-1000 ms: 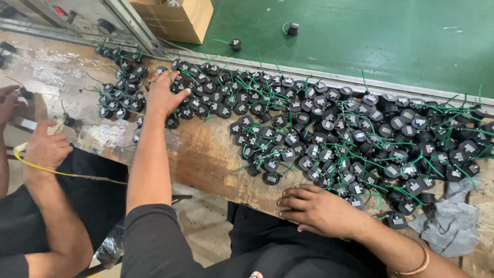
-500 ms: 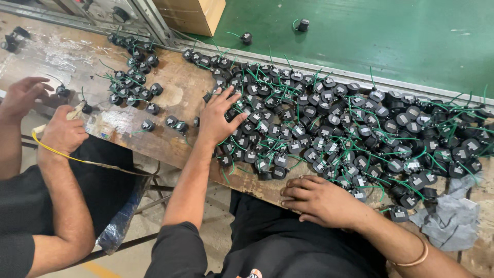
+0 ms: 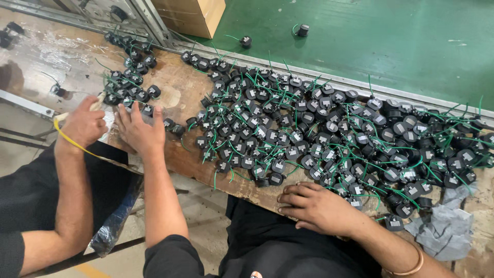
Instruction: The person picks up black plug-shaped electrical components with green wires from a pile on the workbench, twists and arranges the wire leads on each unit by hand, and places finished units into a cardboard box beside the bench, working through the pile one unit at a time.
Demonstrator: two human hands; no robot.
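Left hand [image 3: 138, 129] lies flat, fingers spread, touching small black round parts with green wires [image 3: 135, 92] near the wooden bench [image 3: 180, 154] edge. Right hand [image 3: 316, 208] rests loosely open on the front edge, beside the big heap [image 3: 329, 134], holding nothing.

A co-worker's hand [image 3: 85, 123] beside the left hand grips a tool.

Factory assembly bench [image 3: 206, 159], heaped small wired parts [image 3: 329, 134]

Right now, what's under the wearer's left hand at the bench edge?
The left hand lies flat on the wooden bench, fingertips at small black parts with green wires. Anything under the palm is covered.
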